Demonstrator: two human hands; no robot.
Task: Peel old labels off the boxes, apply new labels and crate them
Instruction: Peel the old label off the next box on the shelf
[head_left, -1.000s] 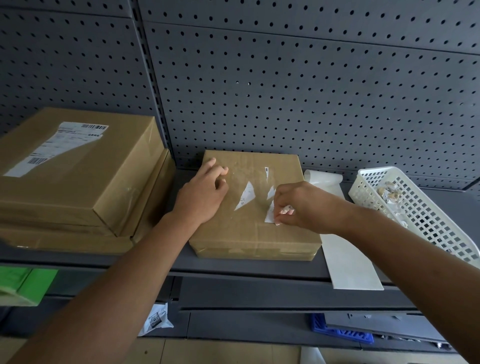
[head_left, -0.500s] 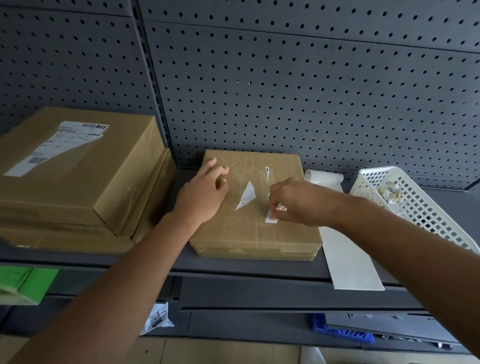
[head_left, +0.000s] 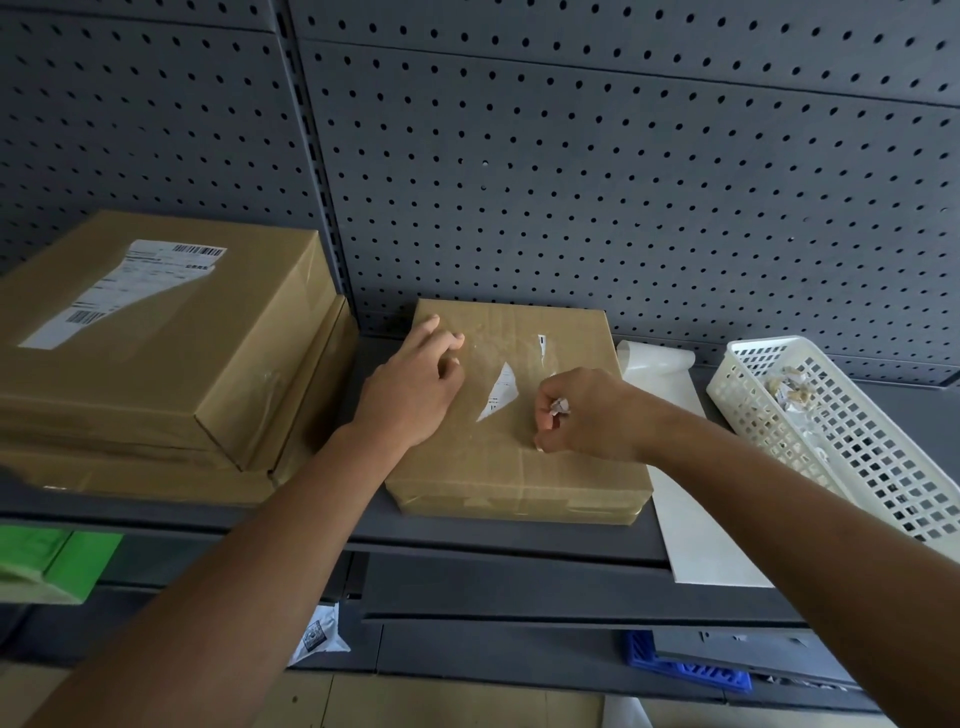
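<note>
While the left hand (head_left: 410, 395) rests relaxed on the box (head_left: 519, 467), the right hand (head_left: 592, 415) pinches a label scrap (head_left: 560, 406) between fingers (head_left: 543, 415).

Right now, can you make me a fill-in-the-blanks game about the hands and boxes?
The left hand rests on the small cardboard ____.
The right hand pinches a crumpled label scrap; more scraps lie in the white ____.
The grey wall behind is dotted with ____.
Missing words: box, basket, holes.

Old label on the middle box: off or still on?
Partly off. A triangular remnant and a sliver stick to the box top; the right hand pinches a crumpled scrap.
</note>
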